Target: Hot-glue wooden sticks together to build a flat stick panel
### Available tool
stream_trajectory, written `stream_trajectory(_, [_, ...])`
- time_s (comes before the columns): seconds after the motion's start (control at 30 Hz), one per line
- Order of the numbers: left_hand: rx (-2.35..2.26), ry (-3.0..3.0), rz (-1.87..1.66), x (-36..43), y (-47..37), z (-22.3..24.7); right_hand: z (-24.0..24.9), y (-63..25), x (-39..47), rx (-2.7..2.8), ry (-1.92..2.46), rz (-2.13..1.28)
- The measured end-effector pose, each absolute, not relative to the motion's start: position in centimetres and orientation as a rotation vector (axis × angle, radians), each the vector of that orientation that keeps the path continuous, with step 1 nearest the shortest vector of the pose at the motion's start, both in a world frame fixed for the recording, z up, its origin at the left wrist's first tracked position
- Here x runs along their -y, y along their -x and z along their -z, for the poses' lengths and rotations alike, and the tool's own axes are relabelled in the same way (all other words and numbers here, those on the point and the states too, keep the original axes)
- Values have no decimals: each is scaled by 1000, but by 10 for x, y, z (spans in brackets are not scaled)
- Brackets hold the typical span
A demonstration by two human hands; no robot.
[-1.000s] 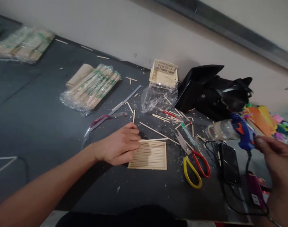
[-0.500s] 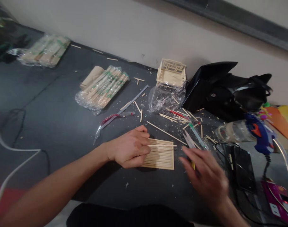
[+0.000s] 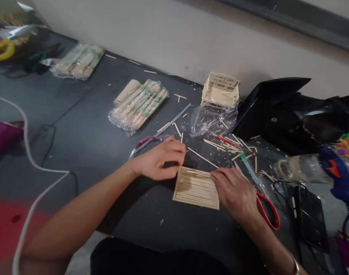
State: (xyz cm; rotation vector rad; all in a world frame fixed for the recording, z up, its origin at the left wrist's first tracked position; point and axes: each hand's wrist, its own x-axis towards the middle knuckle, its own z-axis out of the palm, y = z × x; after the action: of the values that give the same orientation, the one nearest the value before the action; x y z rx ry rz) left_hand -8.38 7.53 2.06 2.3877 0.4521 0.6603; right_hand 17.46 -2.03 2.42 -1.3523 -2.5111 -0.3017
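A small rectangular panel of thin wooden sticks [image 3: 195, 191] lies on the dark table, with slats inside a frame. A loose thin wooden stick [image 3: 195, 173] rests along its far edge. My left hand [image 3: 164, 158] is closed at the panel's far left corner, fingertips pinched together; the pinch seems to be on the panel's edge. At the far right corner, my right hand [image 3: 234, 191] pinches the stick's right end, and its fingertips hide that end. Red-handled scissors [image 3: 267, 210] lie beside my right wrist, partly covered by the hand.
Scattered stick pieces [image 3: 214, 145] lie beyond the panel. A small wooden stick model [image 3: 221, 89] stands by the wall near a black bag [image 3: 266, 110]. Wrapped stick bundles [image 3: 144, 105] lie to the left. A glue gun [image 3: 336, 172], glass jar [image 3: 300, 168] and phone [image 3: 313, 221] are at right.
My right hand has moved left from beside the scissors onto the panel's far right corner and closed. My left hand has shifted to the far left corner, uncovering the panel.
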Motion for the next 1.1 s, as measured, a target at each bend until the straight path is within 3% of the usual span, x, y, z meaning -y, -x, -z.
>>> stream_trajectory(0.3, [-574,-2312,-527,-81,82,7,-25,-174,19,2599,1235,383])
stream_trajectory(1.1, [-678,-2329,-434,-76,77,4,-19,-167,17,2600,1252,314])
